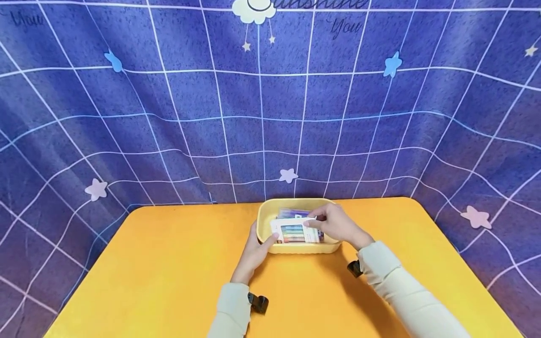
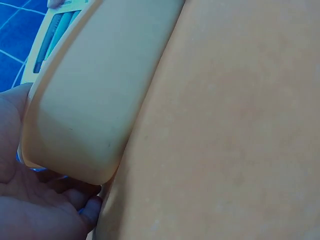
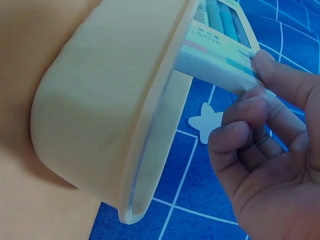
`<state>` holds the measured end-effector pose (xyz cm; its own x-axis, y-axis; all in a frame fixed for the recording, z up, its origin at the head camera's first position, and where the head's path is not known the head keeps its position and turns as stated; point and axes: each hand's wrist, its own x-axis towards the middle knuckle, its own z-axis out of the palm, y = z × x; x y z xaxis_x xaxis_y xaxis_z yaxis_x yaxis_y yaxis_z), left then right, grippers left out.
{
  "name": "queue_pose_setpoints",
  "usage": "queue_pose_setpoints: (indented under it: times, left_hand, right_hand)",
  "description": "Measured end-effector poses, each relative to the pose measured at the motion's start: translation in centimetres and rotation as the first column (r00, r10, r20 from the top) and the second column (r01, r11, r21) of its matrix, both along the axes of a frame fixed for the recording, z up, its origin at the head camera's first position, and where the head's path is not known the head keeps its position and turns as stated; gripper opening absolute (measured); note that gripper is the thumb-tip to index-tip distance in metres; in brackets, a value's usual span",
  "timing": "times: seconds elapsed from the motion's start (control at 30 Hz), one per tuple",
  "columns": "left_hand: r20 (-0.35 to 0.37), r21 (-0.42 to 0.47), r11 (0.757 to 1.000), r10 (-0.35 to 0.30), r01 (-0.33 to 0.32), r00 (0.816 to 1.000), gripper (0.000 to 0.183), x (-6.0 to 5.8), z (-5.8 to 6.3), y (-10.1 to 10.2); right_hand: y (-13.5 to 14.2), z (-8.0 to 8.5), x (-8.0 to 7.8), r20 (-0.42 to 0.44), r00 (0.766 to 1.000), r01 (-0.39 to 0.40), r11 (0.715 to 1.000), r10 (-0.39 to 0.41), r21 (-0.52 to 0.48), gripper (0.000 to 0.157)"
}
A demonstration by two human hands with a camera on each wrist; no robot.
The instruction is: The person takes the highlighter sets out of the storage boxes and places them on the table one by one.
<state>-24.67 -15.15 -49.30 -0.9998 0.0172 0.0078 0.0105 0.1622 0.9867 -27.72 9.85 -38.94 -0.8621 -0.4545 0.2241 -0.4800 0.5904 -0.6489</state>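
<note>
A pale yellow plastic bin (image 1: 302, 249) stands on the table. My left hand (image 1: 254, 252) grips its left end, fingers round the outside and thumb at the front rim. In the left wrist view those fingers (image 2: 90, 212) curl by the bin's lower corner. A white box of highlighters (image 1: 292, 231), with a window showing coloured pens, is tilted at the bin's opening. My right hand (image 1: 338, 224) pinches the right end of this box; the right wrist view shows thumb and forefinger on the carton (image 3: 220, 62). Behind it in the bin lies a purple, clear-wrapped package (image 1: 291, 213), partly hidden.
The yellow-orange table (image 1: 181, 267) stretches to both sides of the bin. A blue gridded curtain (image 1: 236, 136) with stars hangs right behind the table's far edge. Black wrist cameras (image 1: 258, 303) sit at both sleeves.
</note>
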Motion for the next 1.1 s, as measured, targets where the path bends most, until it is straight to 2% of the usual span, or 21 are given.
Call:
queue_pose_setpoints:
  times: [0.1,0.4,0.6,0.87,1.1]
  left_hand:
    - [-0.001,0.002,1.000,-0.005,0.005,1.000,0.089,-0.2,0.2,0.1]
    - [0.010,0.030,1.000,0.001,-0.001,1.000,0.094,-0.1,-0.2,0.2]
    - [0.012,0.035,0.999,0.017,-0.017,1.000,0.093,-0.2,0.0,0.1]
    - [0.021,0.014,1.000,-0.002,0.001,1.000,0.089,0.3,0.4,-0.3]
    - [0.020,0.012,1.000,0.009,-0.009,1.000,0.092,-0.1,0.5,0.0]
  right_hand:
    - [0.2,0.4,0.1,0.006,1.000,0.029,1.000,-0.029,-0.010,0.010]
    - [0.1,0.3,0.4,-0.016,0.996,0.083,0.996,-0.084,-0.011,0.023]
    - [0.0,0.2,0.9,-0.051,0.992,0.112,0.992,-0.114,-0.051,0.022]
    - [0.1,-0.3,1.5,0.002,0.986,0.168,0.979,-0.169,-0.118,0.022]
    - [0.2,-0.3,1.8,-0.017,0.980,0.193,0.962,-0.200,-0.191,0.020]
